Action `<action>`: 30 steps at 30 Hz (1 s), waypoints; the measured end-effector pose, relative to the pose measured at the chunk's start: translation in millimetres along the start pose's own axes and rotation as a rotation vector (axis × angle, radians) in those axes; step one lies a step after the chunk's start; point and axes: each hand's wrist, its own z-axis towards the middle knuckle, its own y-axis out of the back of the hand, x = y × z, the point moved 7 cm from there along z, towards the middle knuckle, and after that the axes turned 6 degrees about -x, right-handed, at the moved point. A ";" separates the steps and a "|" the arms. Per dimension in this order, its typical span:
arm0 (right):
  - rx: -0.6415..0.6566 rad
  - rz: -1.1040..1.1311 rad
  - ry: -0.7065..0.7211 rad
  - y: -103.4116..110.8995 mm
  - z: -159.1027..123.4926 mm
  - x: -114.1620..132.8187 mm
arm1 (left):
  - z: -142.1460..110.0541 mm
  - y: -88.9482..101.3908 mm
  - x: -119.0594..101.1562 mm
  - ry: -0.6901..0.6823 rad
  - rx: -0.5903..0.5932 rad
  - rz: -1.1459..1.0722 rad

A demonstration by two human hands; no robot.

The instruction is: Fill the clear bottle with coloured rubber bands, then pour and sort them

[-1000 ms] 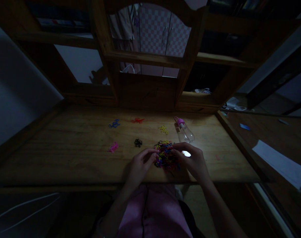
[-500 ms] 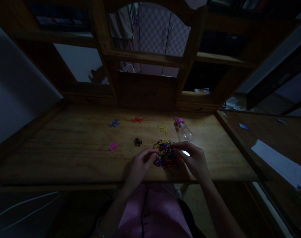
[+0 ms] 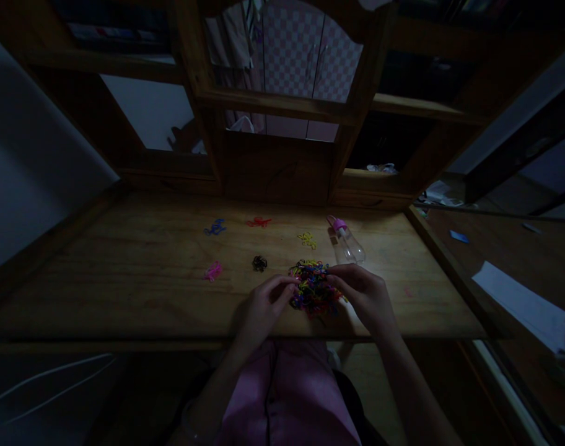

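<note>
A tangled multicoloured heap of small loops that look like rubber bands [image 3: 314,290] lies near the table's front edge. My left hand [image 3: 267,303] pinches at the heap's left side, with a pink bit at the fingertips. On the opposite side, my right hand [image 3: 363,292] has thumb and forefinger closed on a dark strand at the upper right edge. Sorted by colour, small piles lie beyond: blue bands [image 3: 215,227], red bands [image 3: 258,222], yellow bands [image 3: 307,240], black bands [image 3: 259,264] and pink bands [image 3: 212,271].
A clear bottle with a pink cap [image 3: 350,241] lies just beyond my right hand. The wooden table [image 3: 124,266] meets a shelf unit [image 3: 273,170] at the back. White papers [image 3: 521,303] and a blue card [image 3: 458,236] lie on the surface to the right.
Both hands stay at the heap with only slight finger movement. A bright patch beside my right hand is no longer visible. The view has shifted slightly.
</note>
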 end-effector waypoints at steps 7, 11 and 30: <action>0.094 0.117 -0.036 -10.3 -4.6 5.1 | -6.1 -10.2 -32.2 -0.168 0.081 0.007; 0.167 0.192 -0.092 -26.1 -10.3 6.1 | -7.4 -10.6 -33.7 -0.181 0.061 -0.029; 0.160 0.032 0.197 -56.1 41.9 39.7 | -1.4 11.4 -10.6 -0.079 -0.225 -0.088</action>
